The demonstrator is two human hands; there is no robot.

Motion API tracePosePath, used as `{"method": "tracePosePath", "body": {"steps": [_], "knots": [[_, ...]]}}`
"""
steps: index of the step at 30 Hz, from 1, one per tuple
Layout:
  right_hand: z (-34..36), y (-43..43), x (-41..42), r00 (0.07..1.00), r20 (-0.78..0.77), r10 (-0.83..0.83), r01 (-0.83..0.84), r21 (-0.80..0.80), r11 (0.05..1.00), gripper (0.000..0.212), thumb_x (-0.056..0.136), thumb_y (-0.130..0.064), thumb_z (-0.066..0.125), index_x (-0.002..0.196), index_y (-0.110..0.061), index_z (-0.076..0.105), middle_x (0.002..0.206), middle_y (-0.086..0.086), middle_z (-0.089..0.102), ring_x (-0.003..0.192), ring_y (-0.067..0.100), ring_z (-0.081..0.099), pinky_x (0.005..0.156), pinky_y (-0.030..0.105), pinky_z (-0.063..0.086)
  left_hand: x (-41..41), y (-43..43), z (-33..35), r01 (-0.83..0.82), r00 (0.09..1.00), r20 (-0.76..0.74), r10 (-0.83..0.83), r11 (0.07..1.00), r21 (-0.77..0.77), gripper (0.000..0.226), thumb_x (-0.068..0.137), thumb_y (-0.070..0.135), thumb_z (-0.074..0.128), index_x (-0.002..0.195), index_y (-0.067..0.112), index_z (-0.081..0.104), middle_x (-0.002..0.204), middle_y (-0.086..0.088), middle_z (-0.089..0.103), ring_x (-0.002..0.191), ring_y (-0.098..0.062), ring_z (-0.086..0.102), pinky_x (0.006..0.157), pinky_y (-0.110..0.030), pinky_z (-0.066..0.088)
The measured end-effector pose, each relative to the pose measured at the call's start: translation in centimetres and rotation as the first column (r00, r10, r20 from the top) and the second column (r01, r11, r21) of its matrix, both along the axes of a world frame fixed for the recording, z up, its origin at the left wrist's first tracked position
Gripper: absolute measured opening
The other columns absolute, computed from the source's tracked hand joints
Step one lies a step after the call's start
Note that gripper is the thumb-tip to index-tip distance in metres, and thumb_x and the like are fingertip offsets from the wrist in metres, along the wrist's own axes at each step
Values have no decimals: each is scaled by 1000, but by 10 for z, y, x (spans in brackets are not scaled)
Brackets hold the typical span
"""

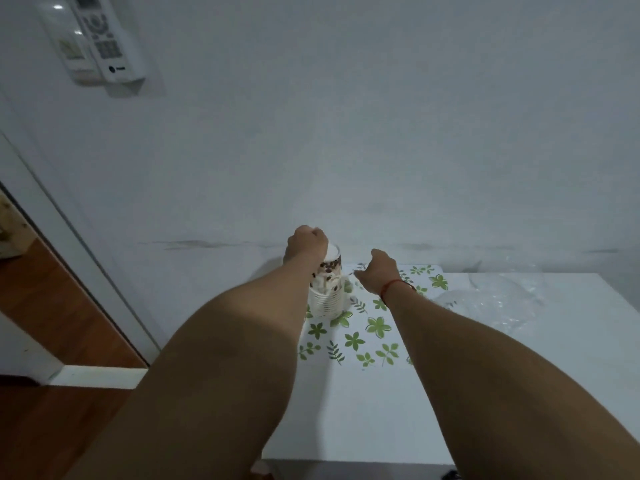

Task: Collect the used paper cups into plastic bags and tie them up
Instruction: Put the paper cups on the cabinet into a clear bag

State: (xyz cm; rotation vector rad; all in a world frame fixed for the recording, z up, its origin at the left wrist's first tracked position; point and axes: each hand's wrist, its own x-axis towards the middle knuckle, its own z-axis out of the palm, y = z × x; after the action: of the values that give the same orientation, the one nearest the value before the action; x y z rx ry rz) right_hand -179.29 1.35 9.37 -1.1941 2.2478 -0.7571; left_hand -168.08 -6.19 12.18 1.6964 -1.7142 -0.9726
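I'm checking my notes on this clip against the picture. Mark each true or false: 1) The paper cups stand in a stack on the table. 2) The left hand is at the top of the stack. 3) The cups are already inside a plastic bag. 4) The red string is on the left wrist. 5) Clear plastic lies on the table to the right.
1) True: the stack of paper cups stands upright on the table.
2) True: the left hand is at its top.
3) False: the stack stands bare.
4) False: the red string is on the right hand wrist.
5) True: the clear plastic lies there.
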Motion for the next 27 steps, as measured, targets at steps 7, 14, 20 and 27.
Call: {"method": "tracePosePath", "body": {"steps": [7, 14, 20, 27], "knots": [[15, 52, -106, 976, -72, -203, 200, -52, 978, 52, 95, -25, 54, 138, -3, 38, 144, 15, 41, 136, 31, 38, 112, 40, 33, -100, 35, 29, 266, 960, 103, -261, 963, -41, 48, 99, 38, 39, 141, 14, 44, 143, -10, 47, 129, -30, 49, 104, -36, 40], [5, 103, -186, 950, -123, -285, 287, -5, 958, 54, 94, -28, 55, 141, -8, 36, 148, 13, 34, 138, 31, 34, 112, 43, 30, -176, 80, -10, 402, 885, 172, -433, 896, 187, 56, 95, 39, 45, 140, 7, 43, 136, -11, 53, 115, -29, 57, 90, -32, 47], [-25, 122, -244, 949, -145, -279, 291, 71, 954, 60, 92, -34, 56, 142, -12, 33, 152, 12, 23, 143, 29, 24, 110, 44, 29, -223, 110, -33, 392, 809, 138, -572, 699, 598, 92, 73, 67, 67, 143, 13, 42, 151, -8, 39, 139, -28, 38, 105, -40, 37], [-57, 101, -270, 976, -158, -150, 185, 237, 954, 101, 81, -39, 69, 152, -28, -2, 158, 12, -21, 147, 35, -14, 115, 59, 13, -236, 110, -72, 308, 782, 308, -542, 766, 565, 85, 75, 20, 82, 144, 12, 32, 138, -18, 48, 115, -32, 60, 92, -40, 53]]}}
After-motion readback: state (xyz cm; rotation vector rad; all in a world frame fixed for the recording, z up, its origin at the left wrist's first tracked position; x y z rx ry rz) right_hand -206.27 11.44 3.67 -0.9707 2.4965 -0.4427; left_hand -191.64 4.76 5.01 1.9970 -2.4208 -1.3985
